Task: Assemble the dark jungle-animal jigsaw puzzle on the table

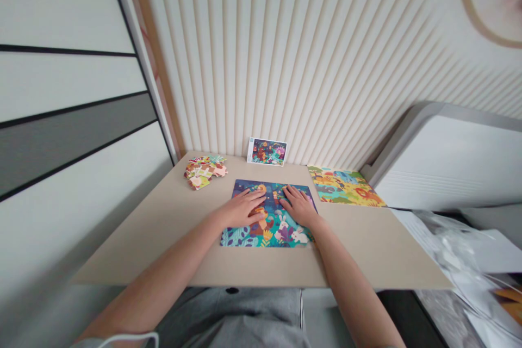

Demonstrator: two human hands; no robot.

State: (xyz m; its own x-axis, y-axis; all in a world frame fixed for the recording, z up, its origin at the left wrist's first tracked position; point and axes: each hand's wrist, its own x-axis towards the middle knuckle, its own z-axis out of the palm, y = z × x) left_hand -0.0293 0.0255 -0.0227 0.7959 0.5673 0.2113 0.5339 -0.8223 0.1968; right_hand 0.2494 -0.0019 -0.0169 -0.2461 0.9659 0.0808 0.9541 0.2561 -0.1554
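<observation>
A jigsaw puzzle with white rabbits and plants on a dark blue and teal ground lies flat on the table in front of me. My left hand rests on its left half, palm down with the fingers spread. On the upper right part lies my right hand, also flat, its fingers apart. Neither hand holds anything. Both cover parts of the picture. Behind the puzzle a small picture card with a matching scene leans against the wall.
A pile of loose puzzle pieces sits at the table's back left. Another puzzle, yellow with animals, lies at the back right. The beige table meets a ribbed wall. Clear plastic bags lie beyond its right edge.
</observation>
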